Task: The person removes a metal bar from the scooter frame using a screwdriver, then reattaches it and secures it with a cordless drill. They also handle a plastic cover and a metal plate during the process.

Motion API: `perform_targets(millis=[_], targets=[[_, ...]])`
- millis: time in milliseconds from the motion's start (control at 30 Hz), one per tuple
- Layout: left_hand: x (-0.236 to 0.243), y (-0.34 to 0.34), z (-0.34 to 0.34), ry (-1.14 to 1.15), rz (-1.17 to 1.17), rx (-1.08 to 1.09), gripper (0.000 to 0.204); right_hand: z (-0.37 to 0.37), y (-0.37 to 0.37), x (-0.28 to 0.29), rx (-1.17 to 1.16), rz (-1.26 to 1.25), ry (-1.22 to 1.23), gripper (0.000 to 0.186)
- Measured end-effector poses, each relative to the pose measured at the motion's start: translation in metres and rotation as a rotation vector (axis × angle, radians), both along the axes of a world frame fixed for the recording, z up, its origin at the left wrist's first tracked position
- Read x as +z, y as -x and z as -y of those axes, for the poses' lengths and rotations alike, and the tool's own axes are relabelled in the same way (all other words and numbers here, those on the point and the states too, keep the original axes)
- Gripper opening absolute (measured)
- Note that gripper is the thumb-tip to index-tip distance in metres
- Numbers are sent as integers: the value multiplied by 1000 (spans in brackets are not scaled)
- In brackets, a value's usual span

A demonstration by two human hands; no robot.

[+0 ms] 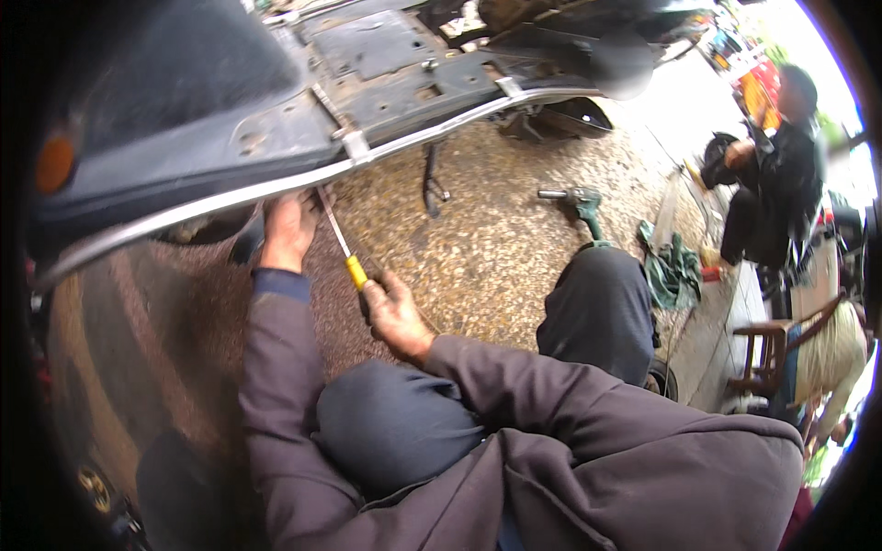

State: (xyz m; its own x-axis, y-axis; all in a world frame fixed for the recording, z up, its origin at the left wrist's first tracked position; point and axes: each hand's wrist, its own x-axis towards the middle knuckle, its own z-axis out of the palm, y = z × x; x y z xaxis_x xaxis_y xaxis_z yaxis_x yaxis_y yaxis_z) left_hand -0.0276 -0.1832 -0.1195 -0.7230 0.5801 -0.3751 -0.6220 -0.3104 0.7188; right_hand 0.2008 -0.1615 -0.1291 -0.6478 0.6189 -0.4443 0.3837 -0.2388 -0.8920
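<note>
My right hand is closed around the yellow handle of a screwdriver. The shaft slants up and to the left, and its tip passes under the edge of a dark scooter body. My left hand reaches up beneath the same edge, just left of the shaft. Its fingers are mostly hidden there, so what they touch cannot be seen. A silver metal rail runs along the body's lower side, above both hands.
On the pebbled floor to the right lies a green power tool, with a crumpled green cloth beyond it. A dark kickstand hangs below the scooter. At far right a person in dark clothes is near a wooden chair.
</note>
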Motion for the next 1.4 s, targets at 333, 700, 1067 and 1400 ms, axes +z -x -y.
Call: perform_targets(millis=[333, 700, 1067, 1400], targets=[[-8, -4, -28, 185, -13, 272, 8, 6, 16, -6, -18, -245, 1009, 45], [-26, -2, -38, 353, -69, 397, 12, 0, 33, -32, 154, -162, 575, 53], [-21, -6, -42, 346, -91, 417, 14, -5, 32, -2, 87, -127, -70, 52], [-9, -11, -44, 358, -95, 440, 12, -1, 38, -5, 156, -116, 321, 52]])
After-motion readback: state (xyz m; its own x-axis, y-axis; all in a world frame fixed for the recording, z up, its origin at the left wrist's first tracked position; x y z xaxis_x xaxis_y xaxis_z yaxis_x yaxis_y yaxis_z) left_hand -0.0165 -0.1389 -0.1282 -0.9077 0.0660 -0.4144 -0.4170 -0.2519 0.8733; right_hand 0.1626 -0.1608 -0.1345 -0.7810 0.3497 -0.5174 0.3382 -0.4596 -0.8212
